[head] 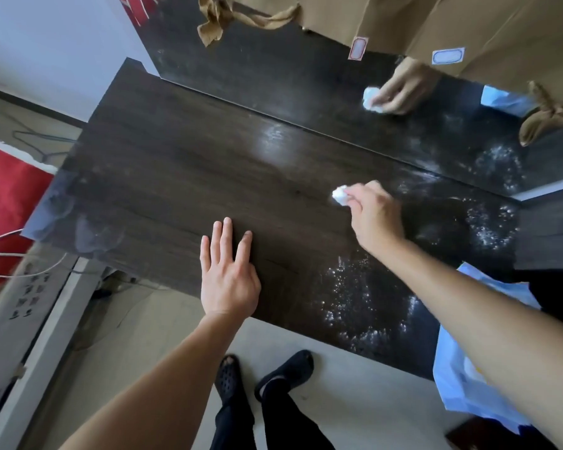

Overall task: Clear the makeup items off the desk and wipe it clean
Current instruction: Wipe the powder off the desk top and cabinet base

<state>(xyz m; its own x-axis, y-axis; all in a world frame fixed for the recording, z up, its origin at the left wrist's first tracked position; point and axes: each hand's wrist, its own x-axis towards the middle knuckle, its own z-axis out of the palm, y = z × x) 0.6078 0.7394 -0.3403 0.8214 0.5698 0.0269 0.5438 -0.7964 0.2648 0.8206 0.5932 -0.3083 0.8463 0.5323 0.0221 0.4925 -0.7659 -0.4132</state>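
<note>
The dark wooden desk (176,177) bears white powder specks (355,300) at its near right. The left hand (229,274) rests flat, fingers straight, near the front edge. The right hand (372,216) pinches a crumpled white tissue (340,195) against the far right surface.

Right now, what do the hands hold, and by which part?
The right hand pinches a crumpled white wad by its right side. The left hand lies flat on the desk, holding nothing.

Dark brown wood-grain desk (182,177), white tissue (340,195), pale blue bag (462,384).
</note>
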